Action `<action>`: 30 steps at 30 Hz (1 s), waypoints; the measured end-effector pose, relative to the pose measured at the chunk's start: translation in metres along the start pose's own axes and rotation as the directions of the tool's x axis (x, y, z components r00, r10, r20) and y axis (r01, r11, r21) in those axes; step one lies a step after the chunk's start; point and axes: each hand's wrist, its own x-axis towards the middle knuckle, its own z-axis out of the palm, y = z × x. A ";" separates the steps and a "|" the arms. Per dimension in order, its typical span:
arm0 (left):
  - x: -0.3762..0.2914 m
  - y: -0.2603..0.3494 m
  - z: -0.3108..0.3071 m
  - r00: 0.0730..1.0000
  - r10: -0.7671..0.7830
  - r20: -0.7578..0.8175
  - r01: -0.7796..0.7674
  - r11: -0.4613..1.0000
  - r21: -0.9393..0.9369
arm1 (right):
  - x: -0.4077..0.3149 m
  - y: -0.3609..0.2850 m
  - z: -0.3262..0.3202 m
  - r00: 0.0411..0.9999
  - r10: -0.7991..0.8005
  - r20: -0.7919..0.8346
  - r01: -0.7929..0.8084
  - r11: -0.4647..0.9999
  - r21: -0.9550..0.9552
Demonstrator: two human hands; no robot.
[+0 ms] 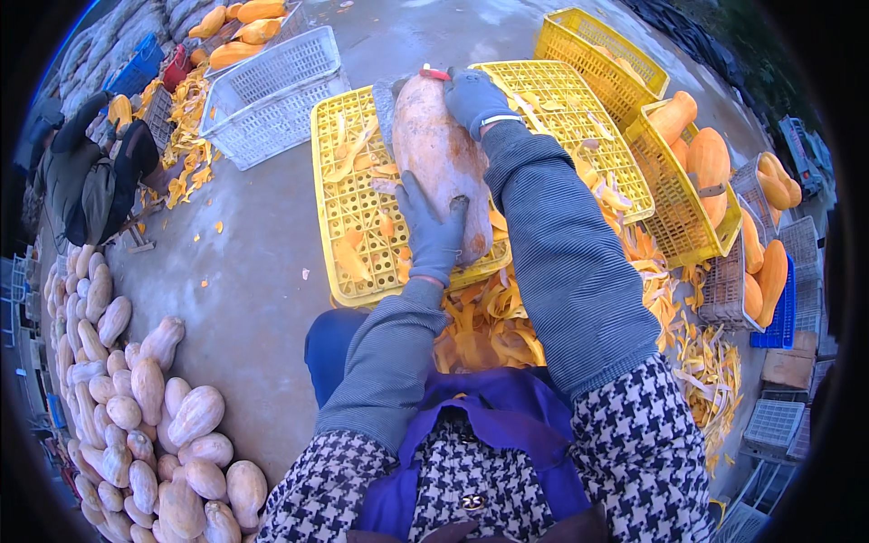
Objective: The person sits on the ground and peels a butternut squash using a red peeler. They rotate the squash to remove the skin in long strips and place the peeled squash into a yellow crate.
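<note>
A large unpeeled pumpkin (434, 136), pale tan and elongated, lies lengthwise in front of me on a grey pad (385, 112) over upturned yellow plastic crates. My left hand (433, 229), in a grey glove, holds the pumpkin's near left side with thumb and fingers spread. At its far end, my gloved right hand (475, 98) grips a red-handled tool (434, 73), apparently a peeler; its blade is hard to make out. Strips of orange peel (356, 157) are scattered over the left yellow crate (326, 203) and the right yellow crate (577, 75).
Peel is heaped between my legs (492, 332). Unpeeled pumpkins (146, 421) cover the floor at left. Peeled pumpkins (708, 170) fill yellow crates at right. White crates (271, 102) stand ahead left, near a seated person (88, 170) holding a peeled pumpkin.
</note>
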 end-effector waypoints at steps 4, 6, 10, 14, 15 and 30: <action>-0.004 0.008 0.004 0.998 0.060 -0.002 -0.060 0.988 0.141 | 0.020 -0.001 0.009 0.993 0.092 0.074 -0.089 0.995 -0.040; -0.004 0.009 0.006 0.998 0.063 0.006 -0.063 0.985 0.160 | 0.023 -0.004 0.005 0.990 0.062 0.130 -0.066 0.998 0.025; -0.002 0.008 0.007 0.996 0.092 -0.009 -0.089 0.979 0.184 | 0.000 -0.015 -0.002 0.995 0.095 0.009 -0.096 0.995 0.038; -0.002 0.003 0.008 0.998 0.066 -0.014 -0.064 0.989 0.136 | -0.052 -0.017 0.009 0.995 0.068 -0.074 -0.062 0.995 0.076; -0.003 0.002 0.007 0.997 0.076 -0.032 -0.072 0.992 0.108 | -0.066 -0.014 0.011 0.994 0.053 -0.090 -0.041 0.991 0.129; 0.007 -0.007 0.007 0.991 0.064 -0.116 -0.075 0.992 -0.099 | -0.368 -0.001 0.056 0.906 0.210 0.368 -0.279 0.950 0.143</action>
